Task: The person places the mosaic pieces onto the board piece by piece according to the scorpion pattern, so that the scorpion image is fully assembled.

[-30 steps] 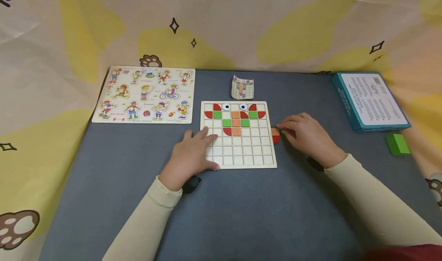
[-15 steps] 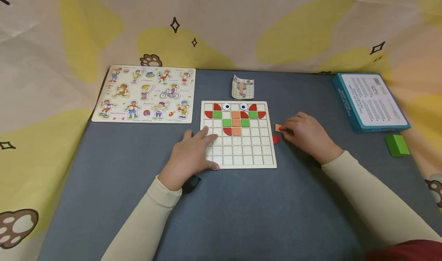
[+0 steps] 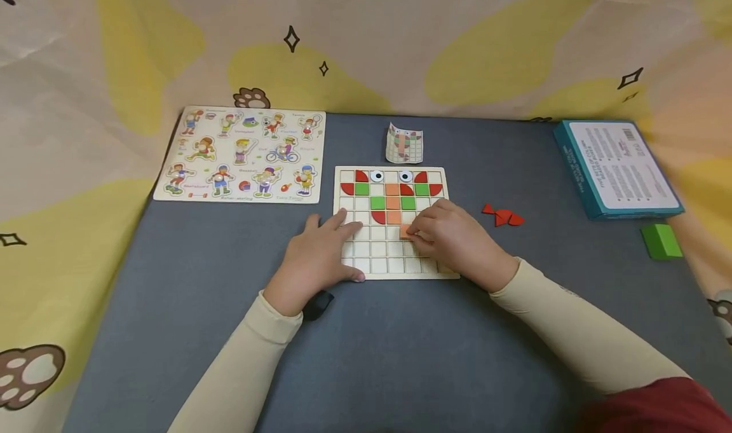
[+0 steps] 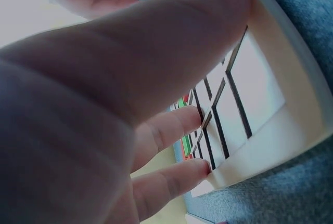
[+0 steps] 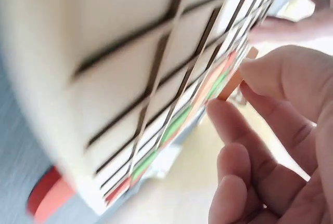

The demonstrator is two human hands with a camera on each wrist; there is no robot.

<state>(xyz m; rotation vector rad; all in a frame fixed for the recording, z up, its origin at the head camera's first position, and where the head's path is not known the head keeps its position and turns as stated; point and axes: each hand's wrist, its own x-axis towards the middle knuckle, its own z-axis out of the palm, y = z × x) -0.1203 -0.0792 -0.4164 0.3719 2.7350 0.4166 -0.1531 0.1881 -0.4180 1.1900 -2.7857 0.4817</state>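
Observation:
A square wooden grid board (image 3: 394, 276) lies on the table, its upper cells filled with red, green and orange tiles and two eye tiles (image 3: 405, 176). My left hand (image 3: 313, 258) rests on its left side with the fingers spread, the thumb at the lower edge. Over the middle of the grid, my right hand (image 3: 460, 239) pinches an orange square tile (image 3: 405, 231) between thumb and fingers. In the right wrist view this orange tile (image 5: 232, 84) is tilted and held by its edges. The right hand hides some of the board's right-hand cells.
Several red pieces (image 3: 502, 217) lie right of the board. A small pattern card (image 3: 405, 145) stands behind it. A picture puzzle board (image 3: 240, 156) lies at the back left. A teal box (image 3: 620, 169) and a green block (image 3: 661, 241) are at the right.
My right hand has picked up the orange tile from beside the board and carried it left over the grid. Red pieces on the table have come into view. The left hand stays put.

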